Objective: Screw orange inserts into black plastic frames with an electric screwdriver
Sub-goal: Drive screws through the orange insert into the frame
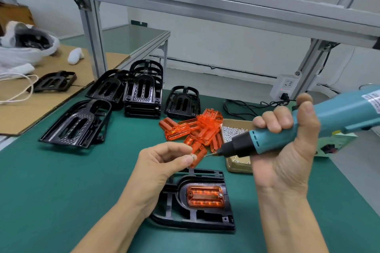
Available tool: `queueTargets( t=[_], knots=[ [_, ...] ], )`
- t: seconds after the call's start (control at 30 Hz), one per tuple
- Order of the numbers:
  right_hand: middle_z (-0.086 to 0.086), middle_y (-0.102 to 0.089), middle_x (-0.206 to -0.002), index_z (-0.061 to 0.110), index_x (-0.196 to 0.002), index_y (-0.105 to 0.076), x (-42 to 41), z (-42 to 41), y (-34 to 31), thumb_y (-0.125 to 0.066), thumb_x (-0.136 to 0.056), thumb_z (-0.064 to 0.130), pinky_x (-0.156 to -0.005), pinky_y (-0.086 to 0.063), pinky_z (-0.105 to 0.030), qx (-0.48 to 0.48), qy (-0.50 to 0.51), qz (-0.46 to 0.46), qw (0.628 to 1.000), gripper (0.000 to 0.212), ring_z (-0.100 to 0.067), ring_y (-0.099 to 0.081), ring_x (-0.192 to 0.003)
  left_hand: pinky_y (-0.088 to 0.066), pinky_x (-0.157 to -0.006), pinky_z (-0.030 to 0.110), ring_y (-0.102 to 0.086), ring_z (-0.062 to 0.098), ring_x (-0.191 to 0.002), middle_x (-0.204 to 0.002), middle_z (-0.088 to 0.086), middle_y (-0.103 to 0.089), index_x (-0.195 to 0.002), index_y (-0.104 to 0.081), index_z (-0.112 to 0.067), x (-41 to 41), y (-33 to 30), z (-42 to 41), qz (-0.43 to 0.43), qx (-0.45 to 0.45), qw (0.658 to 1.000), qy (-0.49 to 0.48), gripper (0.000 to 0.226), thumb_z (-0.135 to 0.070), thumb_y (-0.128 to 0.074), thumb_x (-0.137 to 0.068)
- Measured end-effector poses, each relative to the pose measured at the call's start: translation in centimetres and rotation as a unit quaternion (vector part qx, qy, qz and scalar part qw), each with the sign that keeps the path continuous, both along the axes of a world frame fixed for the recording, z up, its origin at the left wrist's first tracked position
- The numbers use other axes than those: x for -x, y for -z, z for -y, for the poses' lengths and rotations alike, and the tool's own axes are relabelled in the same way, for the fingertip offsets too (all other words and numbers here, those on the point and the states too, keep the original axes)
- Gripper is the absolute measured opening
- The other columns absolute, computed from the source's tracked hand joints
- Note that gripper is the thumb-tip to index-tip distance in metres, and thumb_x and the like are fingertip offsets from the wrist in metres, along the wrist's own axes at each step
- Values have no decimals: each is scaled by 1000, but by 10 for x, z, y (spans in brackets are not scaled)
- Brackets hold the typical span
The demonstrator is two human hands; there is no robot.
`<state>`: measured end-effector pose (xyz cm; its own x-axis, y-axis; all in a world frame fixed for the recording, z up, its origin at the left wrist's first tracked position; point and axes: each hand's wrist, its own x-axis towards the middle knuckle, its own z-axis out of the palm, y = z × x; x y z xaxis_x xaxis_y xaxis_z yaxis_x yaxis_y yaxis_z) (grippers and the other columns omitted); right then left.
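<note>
Right hand [287, 139] grips tilted screwdriver [298, 129]; left hand [164, 162] pinches screw [192, 156].

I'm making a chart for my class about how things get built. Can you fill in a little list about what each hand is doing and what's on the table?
left hand: pinches a small screw near the driver tip
right hand: grips the teal electric screwdriver, tip pointing left
frame being worked on: black, lying flat on the green mat
orange insert: seated in that frame
spare inserts: orange pile behind the hands
spare frames: black, stacked farther back
screws: in a cardboard tray
</note>
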<state>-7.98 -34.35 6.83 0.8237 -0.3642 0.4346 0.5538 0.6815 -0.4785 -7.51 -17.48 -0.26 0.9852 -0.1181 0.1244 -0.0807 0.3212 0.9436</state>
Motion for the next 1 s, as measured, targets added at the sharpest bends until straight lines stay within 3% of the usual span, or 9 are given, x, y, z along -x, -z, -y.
queueTargets(
  t=[0.1, 0.27, 1.0],
  knots=[
    [11, -41, -55, 27, -93, -51, 4, -3, 4, -50, -92, 26, -54, -42, -18, -18, -17, -3, 1000, 2, -2, -41, -46, -50, -68, 14, -69, 12, -74, -79, 11, -73, -79, -76, -16, 3, 0, 3, 4, 15, 1000, 17, 28, -21, -81, -52],
    [11, -42, -53, 25, -91, -50, 8, -1, 0, -55, -81, 28, -52, -42, -19, -33, -28, 23, 999, 12, -3, -41, -44, -51, -67, 15, -69, 12, -73, -77, 9, -73, -77, -76, -18, 7, -3, 5, 16, 26, 999, 33, 25, -17, -80, -53],
    [10, -43, -53, 23, -92, -51, 11, -2, 3, -60, -77, 26, -51, -40, -19, -16, -33, 37, 999, 18, -4, -41, -43, -51, -68, 16, -70, 14, -75, -77, 8, -74, -76, -75, -19, 9, -4, 4, 38, 23, 997, 59, 22, -16, -84, -56]
  ],
)
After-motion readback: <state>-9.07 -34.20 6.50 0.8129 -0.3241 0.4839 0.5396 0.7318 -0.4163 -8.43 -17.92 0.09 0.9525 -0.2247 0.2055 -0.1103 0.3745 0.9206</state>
